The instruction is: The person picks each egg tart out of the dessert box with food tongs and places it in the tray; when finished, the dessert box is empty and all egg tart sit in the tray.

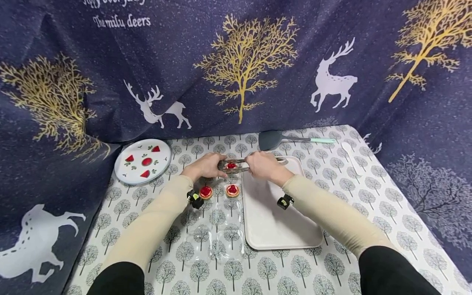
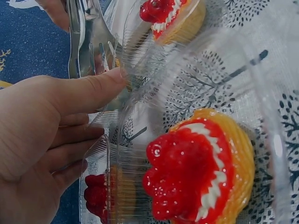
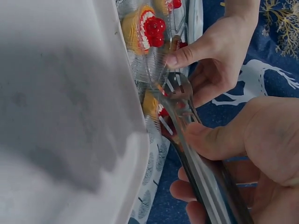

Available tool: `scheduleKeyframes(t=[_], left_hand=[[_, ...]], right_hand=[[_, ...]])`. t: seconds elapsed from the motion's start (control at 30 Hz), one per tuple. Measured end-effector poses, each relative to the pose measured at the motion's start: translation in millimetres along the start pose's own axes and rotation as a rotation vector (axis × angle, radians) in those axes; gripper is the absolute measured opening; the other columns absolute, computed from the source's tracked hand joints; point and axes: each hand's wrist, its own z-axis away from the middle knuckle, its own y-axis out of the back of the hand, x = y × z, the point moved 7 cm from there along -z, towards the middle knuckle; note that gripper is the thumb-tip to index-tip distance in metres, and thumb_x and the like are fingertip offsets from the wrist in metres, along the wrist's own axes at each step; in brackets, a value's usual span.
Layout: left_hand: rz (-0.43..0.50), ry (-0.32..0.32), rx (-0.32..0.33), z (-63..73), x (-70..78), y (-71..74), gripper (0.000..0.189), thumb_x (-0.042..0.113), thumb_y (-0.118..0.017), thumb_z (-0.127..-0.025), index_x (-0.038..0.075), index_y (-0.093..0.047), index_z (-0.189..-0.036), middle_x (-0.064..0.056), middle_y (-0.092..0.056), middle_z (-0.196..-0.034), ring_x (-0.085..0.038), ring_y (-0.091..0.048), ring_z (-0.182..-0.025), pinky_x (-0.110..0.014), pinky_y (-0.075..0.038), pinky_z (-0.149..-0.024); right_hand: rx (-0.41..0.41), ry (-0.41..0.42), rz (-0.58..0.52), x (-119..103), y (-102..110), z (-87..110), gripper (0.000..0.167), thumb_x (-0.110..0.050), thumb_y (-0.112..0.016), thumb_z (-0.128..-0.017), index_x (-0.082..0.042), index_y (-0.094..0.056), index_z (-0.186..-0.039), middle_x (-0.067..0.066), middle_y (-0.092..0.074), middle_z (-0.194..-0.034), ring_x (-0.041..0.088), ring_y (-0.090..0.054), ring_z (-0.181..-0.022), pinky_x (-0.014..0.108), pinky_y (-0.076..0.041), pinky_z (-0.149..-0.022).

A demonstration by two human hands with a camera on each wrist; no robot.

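A clear plastic clamshell box (image 1: 215,229) lies left of a white tray (image 1: 280,229). Its far cups hold small yellow tarts with red topping (image 1: 205,191) (image 1: 232,190). My left hand (image 1: 211,166) pinches the box's far edge, thumb (image 2: 88,91) on top and fingers below. My right hand (image 1: 259,164) grips metal tongs (image 3: 201,172). The tong tips (image 3: 176,91) are closed around a third tart (image 1: 231,166) at the box's far end, right beside my left thumb. In the left wrist view one tart (image 2: 201,168) is close up and the tongs (image 2: 88,42) show at the top.
A white plate (image 1: 125,172) with red strawberry pieces sits at the back left. A grey spatula (image 1: 271,140) with a mint handle lies behind the tray, and a white spoon (image 1: 350,155) at the back right. Blue deer-print cloth hangs behind and at both sides.
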Motion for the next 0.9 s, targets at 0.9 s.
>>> scheduleKeyframes(t=[0.9], left_hand=[[0.013, -0.011, -0.005, 1.7, 0.8, 2.1, 0.085, 0.04, -0.082, -0.077, 0.008, -0.043, -0.146, -0.014, -0.056, -0.139, -0.019, -0.063, -0.096, -0.04, -0.05, -0.099]], right_hand=[[0.026, -0.002, -0.061, 8, 1, 11.8, 0.018, -0.017, -0.072, -0.087, -0.012, -0.066, -0.103, 0.007, -0.07, -0.083, 0.022, -0.063, -0.065, 0.031, -0.053, -0.051]])
